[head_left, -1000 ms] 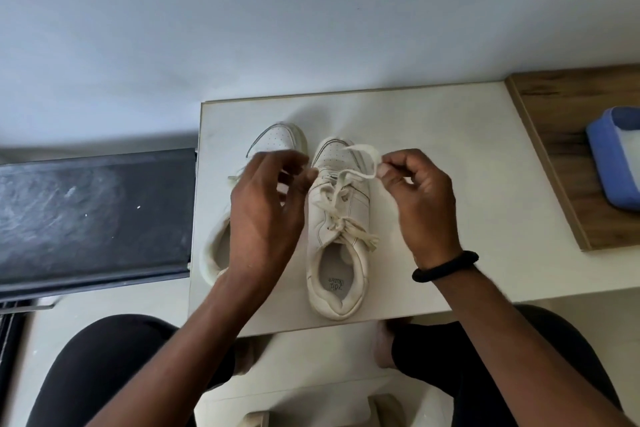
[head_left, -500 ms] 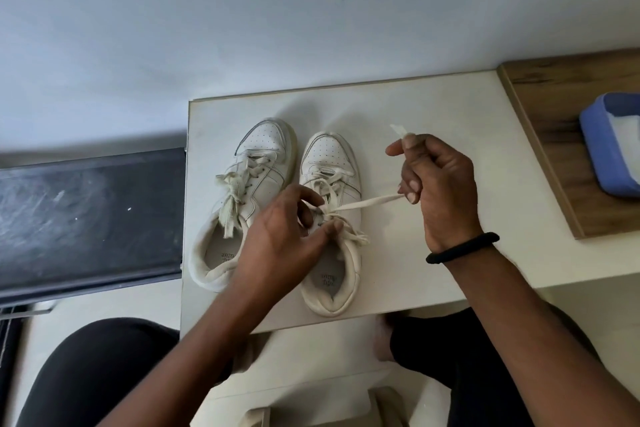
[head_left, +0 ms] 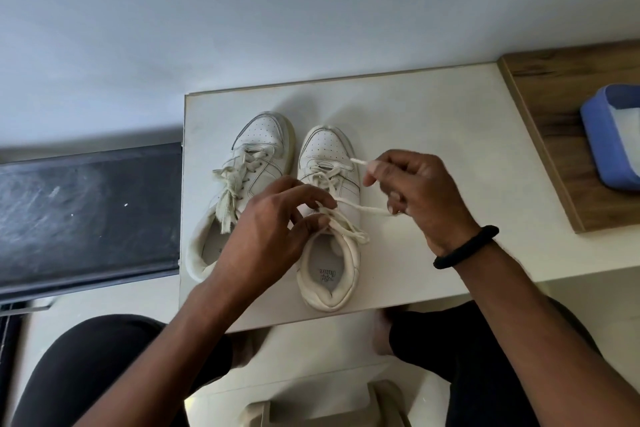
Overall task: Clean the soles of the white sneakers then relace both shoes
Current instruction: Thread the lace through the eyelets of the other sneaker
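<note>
Head view, right hand [head_left: 426,194] gripping lace [head_left: 363,207], left hand [head_left: 266,239] apparently pinching it

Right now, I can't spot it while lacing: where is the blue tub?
Head view, far right edge: the blue tub sits on the wooden board, right of the right hand.

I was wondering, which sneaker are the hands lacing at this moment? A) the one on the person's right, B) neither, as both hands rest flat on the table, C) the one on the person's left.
A: both the left hand and the right hand pinch the lace of the right sneaker, one strand drawn sideways off it.
</note>
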### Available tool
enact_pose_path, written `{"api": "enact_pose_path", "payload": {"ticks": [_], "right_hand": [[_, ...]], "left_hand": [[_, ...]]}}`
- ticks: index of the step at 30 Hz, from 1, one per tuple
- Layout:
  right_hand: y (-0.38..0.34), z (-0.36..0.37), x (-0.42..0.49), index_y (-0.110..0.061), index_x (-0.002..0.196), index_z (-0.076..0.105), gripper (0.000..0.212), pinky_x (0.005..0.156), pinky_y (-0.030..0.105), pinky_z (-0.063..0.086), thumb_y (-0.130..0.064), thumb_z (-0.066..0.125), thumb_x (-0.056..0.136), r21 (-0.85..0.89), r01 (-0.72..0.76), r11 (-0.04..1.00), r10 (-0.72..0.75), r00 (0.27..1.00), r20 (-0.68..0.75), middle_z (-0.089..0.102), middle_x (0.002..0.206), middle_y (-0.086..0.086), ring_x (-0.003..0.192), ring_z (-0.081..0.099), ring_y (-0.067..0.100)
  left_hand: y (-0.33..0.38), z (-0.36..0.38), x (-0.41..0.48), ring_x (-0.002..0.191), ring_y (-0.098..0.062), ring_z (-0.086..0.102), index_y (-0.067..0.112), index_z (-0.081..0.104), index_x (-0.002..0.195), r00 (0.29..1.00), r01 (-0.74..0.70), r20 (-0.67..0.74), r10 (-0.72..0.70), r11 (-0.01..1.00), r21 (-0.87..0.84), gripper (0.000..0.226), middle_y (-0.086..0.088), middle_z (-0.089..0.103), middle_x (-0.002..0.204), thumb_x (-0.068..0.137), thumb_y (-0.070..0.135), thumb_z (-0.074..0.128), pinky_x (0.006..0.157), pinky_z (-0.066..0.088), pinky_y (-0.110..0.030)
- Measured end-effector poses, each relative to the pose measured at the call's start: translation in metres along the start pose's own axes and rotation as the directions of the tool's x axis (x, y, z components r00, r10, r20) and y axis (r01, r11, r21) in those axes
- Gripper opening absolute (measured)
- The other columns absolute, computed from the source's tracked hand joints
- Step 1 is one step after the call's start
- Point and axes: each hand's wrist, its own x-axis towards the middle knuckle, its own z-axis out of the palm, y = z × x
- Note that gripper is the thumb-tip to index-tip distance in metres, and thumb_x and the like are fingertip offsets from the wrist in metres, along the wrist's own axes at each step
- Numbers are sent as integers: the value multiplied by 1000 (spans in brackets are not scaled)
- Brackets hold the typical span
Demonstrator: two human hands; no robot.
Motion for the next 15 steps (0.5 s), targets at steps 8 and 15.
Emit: {"api": "enact_pose_path", "payload": {"ticks": [8, 15], "right_hand": [[10, 8, -2, -23, 100, 81, 15, 89, 17, 54, -14, 74, 90, -299, 236, 925, -189, 966, 176, 78, 99, -13, 98, 70, -5], [12, 17, -6, -30, 94, 79, 14, 70, 33, 61, -32, 69, 83, -514, 319, 797, -278, 948, 156, 77, 85, -14, 78, 73, 5]], "left_hand": [[0, -3, 1, 86, 5, 63, 27, 74, 95, 996, 84, -19, -85, 996, -33, 13, 22, 64, 89, 88, 20, 83, 70, 41, -2], [-2, -6, 3, 85, 1, 65, 33, 73, 94, 997, 81, 19, -80, 996, -33, 16, 13, 68, 91, 87, 21, 83, 70, 43, -5]]}}
